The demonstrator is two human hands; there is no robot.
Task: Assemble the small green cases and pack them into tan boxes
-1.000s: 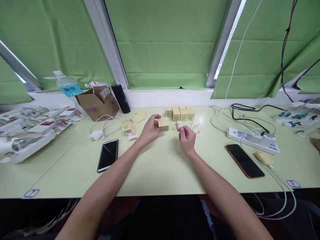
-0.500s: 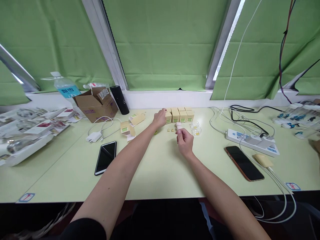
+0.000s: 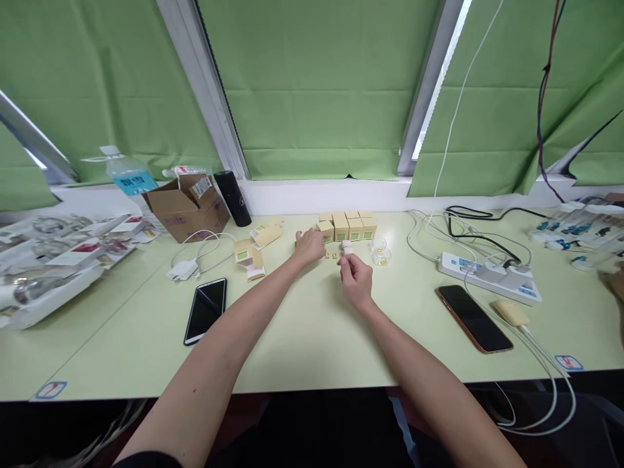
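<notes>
My left hand [image 3: 311, 247] is palm down by the left end of a row of small yellow boxes [image 3: 355, 229] with green labels. Its fingers bend downward, their tips hidden behind the hand. My right hand [image 3: 355, 278] is closed in a pinch in front of the row; anything between its fingertips is too small to make out. Just beyond them stands a small pale pink piece [image 3: 346, 247]. Tiny gold-coloured pieces [image 3: 331, 255] lie between my hands. Clear round cases [image 3: 380, 252] with yellow inside sit to the right.
Opened yellow boxes [image 3: 248, 259] lie left of my hands, near a phone [image 3: 205, 311] and a white charger [image 3: 183, 270]. A cardboard box [image 3: 188, 211] and black cylinder [image 3: 233, 198] stand behind. Rightward are another phone [image 3: 474, 318], a power strip [image 3: 487, 276] and cables.
My left hand has come down from the leftmost box toward the table in front of it. My right hand has barely shifted, still pinched.
</notes>
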